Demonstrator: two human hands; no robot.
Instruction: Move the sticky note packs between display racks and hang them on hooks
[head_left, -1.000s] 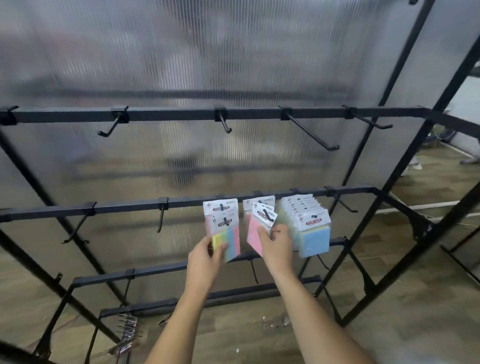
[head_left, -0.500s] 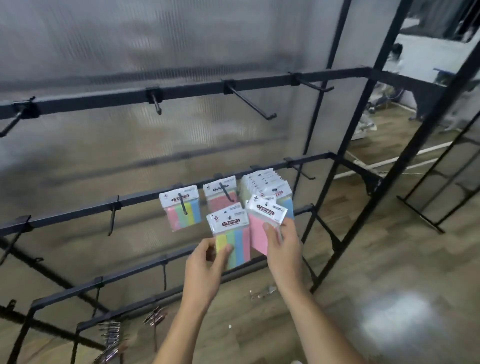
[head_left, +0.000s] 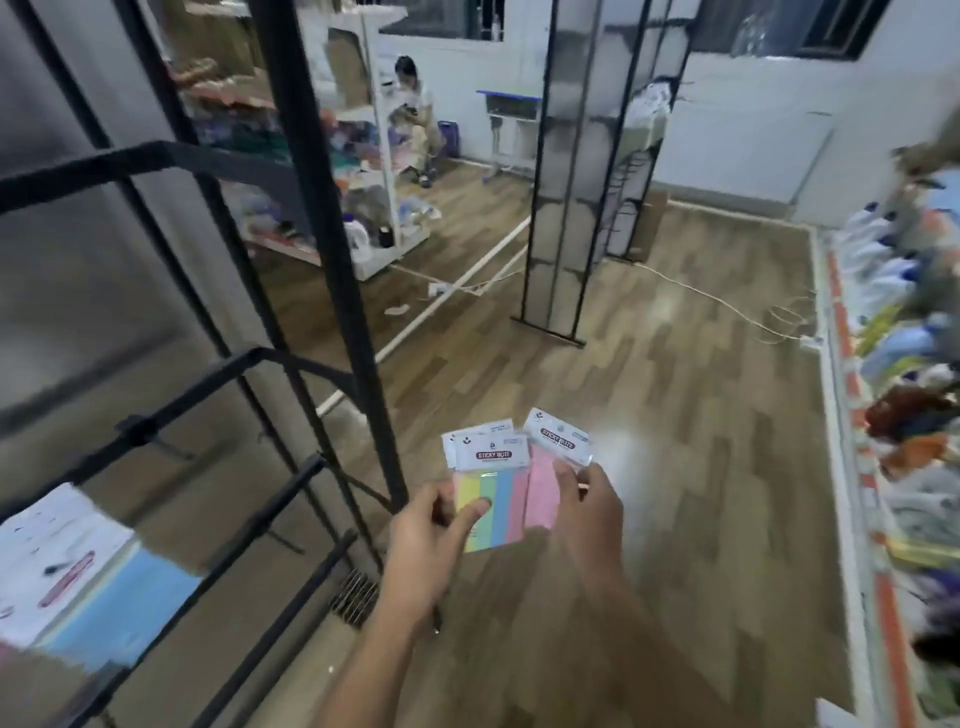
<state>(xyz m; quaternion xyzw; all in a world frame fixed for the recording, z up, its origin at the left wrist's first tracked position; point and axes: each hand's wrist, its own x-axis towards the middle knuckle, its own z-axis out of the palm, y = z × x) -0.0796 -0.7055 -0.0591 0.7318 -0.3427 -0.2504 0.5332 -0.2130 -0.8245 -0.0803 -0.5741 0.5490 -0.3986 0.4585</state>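
Observation:
My left hand (head_left: 426, 545) grips a multicolour striped sticky note pack (head_left: 491, 493) with a white header card, thumb across its front. My right hand (head_left: 587, 514) pinches a pink sticky note pack (head_left: 545, 478) by its right edge, just beside the striped one. Both packs are held out over the wooden floor, away from any hook. The black display rack (head_left: 322, 260) stands at my left, and a blue sticky note pack (head_left: 98, 587) hanging on it shows blurred at the lower left edge. A second black rack (head_left: 576, 171) stands farther off in the middle of the room.
A person (head_left: 415, 98) sits by a white shelving unit (head_left: 384, 208) at the back. Shelves packed with goods (head_left: 904, 415) run along the right side. A cable (head_left: 727, 306) and white pipes (head_left: 441, 306) lie on the floor. Loose hooks (head_left: 358, 597) lie by the rack's foot.
Both hands pulled a pack each off the rack's hooks. My view swung right, away from the hooks, so the room and the second rack are now ahead.

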